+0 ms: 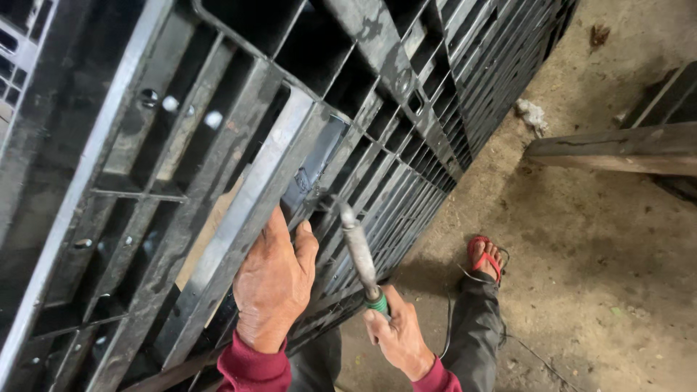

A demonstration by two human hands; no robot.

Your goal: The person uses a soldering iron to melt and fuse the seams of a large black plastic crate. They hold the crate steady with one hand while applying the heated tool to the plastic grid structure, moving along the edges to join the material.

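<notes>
A large black plastic pallet (181, 145) stands tilted on its edge and fills the left and middle of the view. My left hand (272, 283) presses flat on one of its grey ribs, fingers wrapped over the rib's edge. My right hand (396, 337) grips the green-collared handle of a soldering iron (359, 254). Its grey metal shaft points up and to the left, and the tip touches the pallet just right of a broken gap in the grid (316, 163). Both sleeves are red.
My foot in a red sandal (485, 255) rests on the dirt floor at the right, with a thin cord (523, 348) trailing past it. A wooden plank (617, 149) lies at the upper right. A crumpled white scrap (534, 115) sits by the pallet's far edge.
</notes>
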